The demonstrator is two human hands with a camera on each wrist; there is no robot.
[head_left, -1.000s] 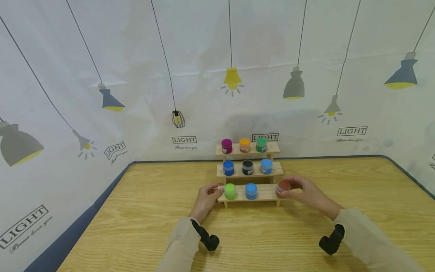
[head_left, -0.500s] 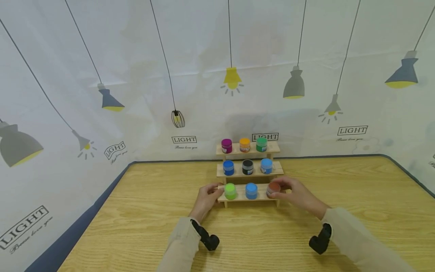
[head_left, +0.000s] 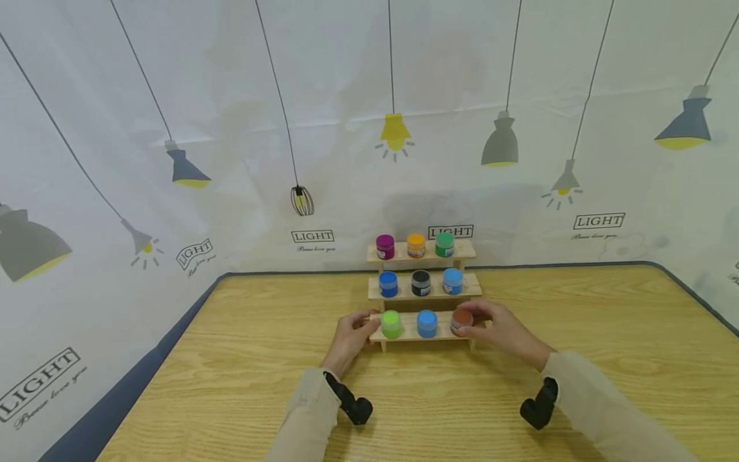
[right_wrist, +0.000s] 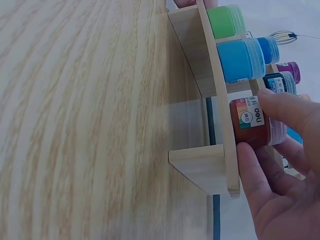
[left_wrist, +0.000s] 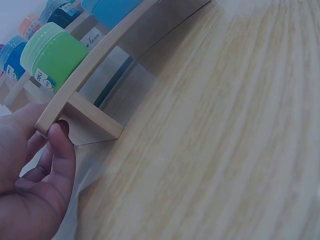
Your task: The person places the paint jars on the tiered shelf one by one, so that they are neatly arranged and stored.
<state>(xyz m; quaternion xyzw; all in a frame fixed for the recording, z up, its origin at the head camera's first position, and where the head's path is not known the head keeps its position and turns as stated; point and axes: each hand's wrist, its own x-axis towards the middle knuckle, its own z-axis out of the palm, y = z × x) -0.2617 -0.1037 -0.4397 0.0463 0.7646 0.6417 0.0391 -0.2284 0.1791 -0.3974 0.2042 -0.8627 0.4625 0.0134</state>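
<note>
A three-step wooden display rack (head_left: 408, 330) holds small paint jars. My left hand (head_left: 349, 337) grips the left end of its lowest board; in the left wrist view, fingertips curl under the board's end. My right hand (head_left: 505, 330) holds a reddish-brown paint jar (right_wrist: 249, 122) at the right part of that same board. Its thumb and fingers lie around the jar, whose base sits right at the board. A light green jar (head_left: 391, 325) and a light blue jar (head_left: 427, 324) stand to its left in the row.
On the middle step are a dark blue jar (head_left: 389, 284), a black jar (head_left: 421, 283) and a light blue jar. Purple (head_left: 385, 247), orange (head_left: 416, 246) and green (head_left: 444, 245) jars top the rack. Behind the wood-grain table (head_left: 260, 385) hangs a lamp-printed cloth (head_left: 346, 96).
My right hand has moved left along the lowest board with the reddish-brown paint jar, from the board's right end to beside the light blue jar. The left hand has stayed in place.
</note>
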